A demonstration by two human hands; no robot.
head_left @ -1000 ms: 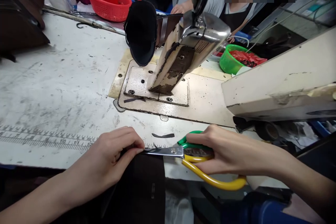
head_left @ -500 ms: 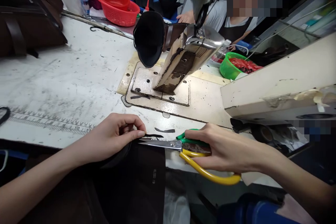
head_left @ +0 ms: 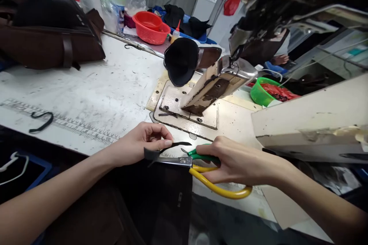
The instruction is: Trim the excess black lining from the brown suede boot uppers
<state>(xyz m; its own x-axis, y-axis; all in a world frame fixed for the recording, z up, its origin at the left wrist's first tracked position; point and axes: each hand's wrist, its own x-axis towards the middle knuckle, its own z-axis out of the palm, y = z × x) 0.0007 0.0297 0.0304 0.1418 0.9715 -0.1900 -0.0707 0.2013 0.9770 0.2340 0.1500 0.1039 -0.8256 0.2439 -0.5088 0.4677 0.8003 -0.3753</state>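
My left hand (head_left: 142, 145) pinches the top edge of a dark brown leather piece (head_left: 169, 199) that hangs over the table's front edge. A thin dark strip (head_left: 176, 144) curls away from that edge, by my fingertips. My right hand (head_left: 238, 162) is closed on scissors (head_left: 201, 168) with one green and one yellow handle. Their blades lie along the leather's top edge, pointing left toward my left thumb.
A sewing machine (head_left: 218, 82) stands behind my hands, with a black piece (head_left: 181, 61) on its post. A brown bag (head_left: 54, 42) lies at the far left and a red basket (head_left: 151, 27) at the back. A green bowl (head_left: 260, 92) sits at the right. A black offcut (head_left: 41, 122) lies on the printed ruler.
The view has swung up and to the left. The scissors have cut further left along the leather's edge, and the trimmed strip now lifts away by my left fingers.
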